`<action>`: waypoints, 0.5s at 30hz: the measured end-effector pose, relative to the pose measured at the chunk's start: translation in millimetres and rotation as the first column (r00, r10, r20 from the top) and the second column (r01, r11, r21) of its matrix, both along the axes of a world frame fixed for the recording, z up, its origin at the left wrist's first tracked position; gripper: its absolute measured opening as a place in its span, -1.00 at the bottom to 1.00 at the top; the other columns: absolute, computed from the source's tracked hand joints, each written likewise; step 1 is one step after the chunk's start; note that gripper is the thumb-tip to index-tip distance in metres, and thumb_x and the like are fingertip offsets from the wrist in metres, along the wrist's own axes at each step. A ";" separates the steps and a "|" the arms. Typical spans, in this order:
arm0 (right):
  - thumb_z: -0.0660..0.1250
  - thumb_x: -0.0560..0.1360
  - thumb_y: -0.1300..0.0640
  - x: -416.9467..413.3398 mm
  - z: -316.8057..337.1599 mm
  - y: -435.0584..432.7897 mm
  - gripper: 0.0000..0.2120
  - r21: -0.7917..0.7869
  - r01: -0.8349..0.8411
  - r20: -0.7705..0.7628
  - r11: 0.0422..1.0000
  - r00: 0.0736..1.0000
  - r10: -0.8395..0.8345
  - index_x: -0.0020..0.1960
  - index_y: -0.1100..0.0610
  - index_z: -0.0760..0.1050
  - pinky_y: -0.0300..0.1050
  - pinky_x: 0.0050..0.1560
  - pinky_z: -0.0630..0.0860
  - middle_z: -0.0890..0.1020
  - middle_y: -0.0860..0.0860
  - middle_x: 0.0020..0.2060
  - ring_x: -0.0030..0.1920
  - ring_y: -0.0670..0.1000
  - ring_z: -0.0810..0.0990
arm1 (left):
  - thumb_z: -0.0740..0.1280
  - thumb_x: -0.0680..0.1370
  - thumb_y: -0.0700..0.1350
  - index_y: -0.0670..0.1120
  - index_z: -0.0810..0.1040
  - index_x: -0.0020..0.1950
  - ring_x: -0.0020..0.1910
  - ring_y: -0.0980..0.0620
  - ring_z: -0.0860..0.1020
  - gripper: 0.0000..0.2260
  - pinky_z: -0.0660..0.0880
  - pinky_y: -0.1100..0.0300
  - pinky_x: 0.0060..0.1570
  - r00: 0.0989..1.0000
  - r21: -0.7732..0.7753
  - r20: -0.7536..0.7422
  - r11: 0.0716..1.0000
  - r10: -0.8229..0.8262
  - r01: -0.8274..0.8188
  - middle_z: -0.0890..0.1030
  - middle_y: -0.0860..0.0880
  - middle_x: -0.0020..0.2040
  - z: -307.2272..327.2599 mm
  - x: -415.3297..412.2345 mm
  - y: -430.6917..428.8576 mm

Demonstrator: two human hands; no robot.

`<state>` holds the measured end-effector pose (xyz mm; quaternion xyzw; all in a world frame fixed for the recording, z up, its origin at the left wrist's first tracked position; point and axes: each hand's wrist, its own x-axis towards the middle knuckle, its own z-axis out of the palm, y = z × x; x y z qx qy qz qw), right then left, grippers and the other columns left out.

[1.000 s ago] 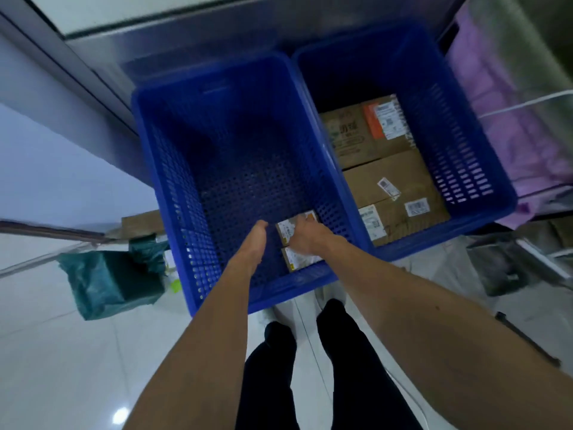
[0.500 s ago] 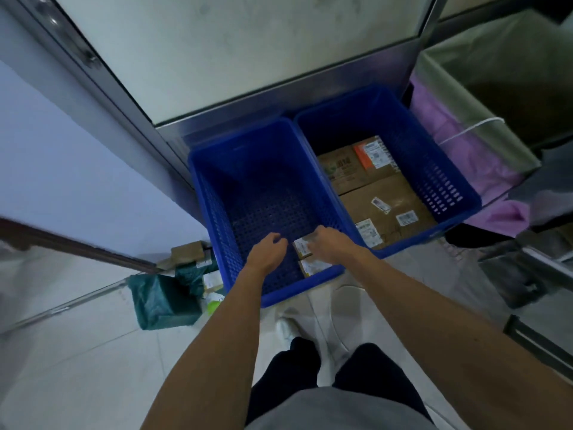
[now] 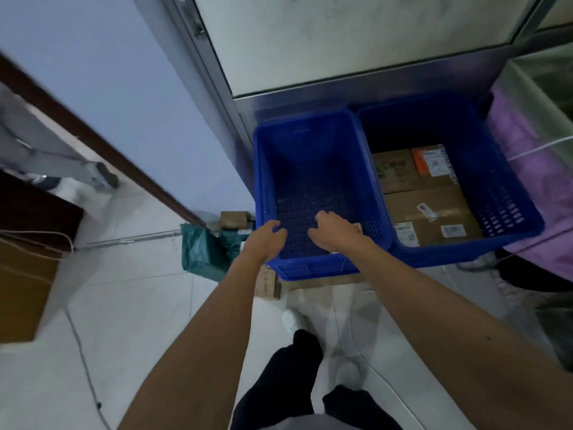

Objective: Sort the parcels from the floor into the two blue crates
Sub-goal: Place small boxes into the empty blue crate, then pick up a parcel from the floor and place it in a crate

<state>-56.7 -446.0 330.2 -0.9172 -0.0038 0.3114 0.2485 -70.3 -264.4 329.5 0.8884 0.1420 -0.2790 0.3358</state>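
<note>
Parcel sorting back room: two blue crates [image 3: 310, 169] on tiled floor [image 3: 139, 305], labelled cardboard boxes [image 3: 428, 203] inside one, green bagged parcel [image 3: 201, 252] beside, metal-framed panel [image 3: 341, 41] behind.

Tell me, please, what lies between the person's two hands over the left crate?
In the head view, only the bare perforated floor of the left crate shows between the left hand and the right hand; a small parcel peeks out beyond it.

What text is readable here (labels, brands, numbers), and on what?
No text reads legibly.
Green print, back box, right crate: blurred.
Orange-and-white label beside it: too small.
Three stickers, front boxes: too small.
Small parcel, left crate: mostly hidden by the right hand.
</note>
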 end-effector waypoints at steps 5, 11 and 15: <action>0.15 0.64 -0.03 -18.8 2.7 40.2 -0.46 0.025 -0.088 0.006 0.996 0.996 0.088 0.52 0.21 0.21 0.12 0.24 0.46 0.32 0.18 0.44 0.28 0.22 0.46 | 0.14 0.50 0.11 0.06 0.42 0.47 0.32 -0.13 0.48 -0.47 0.38 0.08 0.19 0.997 0.037 0.047 0.997 0.061 -0.062 0.51 -0.07 0.41 17.2 -27.8 47.7; 0.15 0.64 -0.02 -25.6 -4.3 103.0 -0.49 0.005 -0.132 0.008 0.991 0.991 0.132 0.51 0.20 0.23 0.08 0.18 0.44 0.35 0.17 0.42 0.28 0.20 0.46 | 0.15 0.59 -0.01 0.02 0.41 0.49 0.36 -0.16 0.45 -0.56 0.35 0.07 0.27 0.988 0.056 0.047 0.988 0.145 -0.147 0.48 -0.11 0.43 6.1 -36.5 112.7; 0.16 0.63 0.01 -30.3 -17.6 160.1 -0.55 -0.025 -0.123 -0.044 0.992 0.992 0.122 0.46 0.18 0.29 0.07 0.15 0.47 0.41 0.14 0.35 0.23 0.17 0.48 | 0.16 0.62 0.02 0.01 0.40 0.50 0.35 -0.18 0.48 -0.57 0.39 0.05 0.34 0.983 0.001 -0.028 0.983 0.183 -0.183 0.50 -0.13 0.39 -22.9 -36.2 167.0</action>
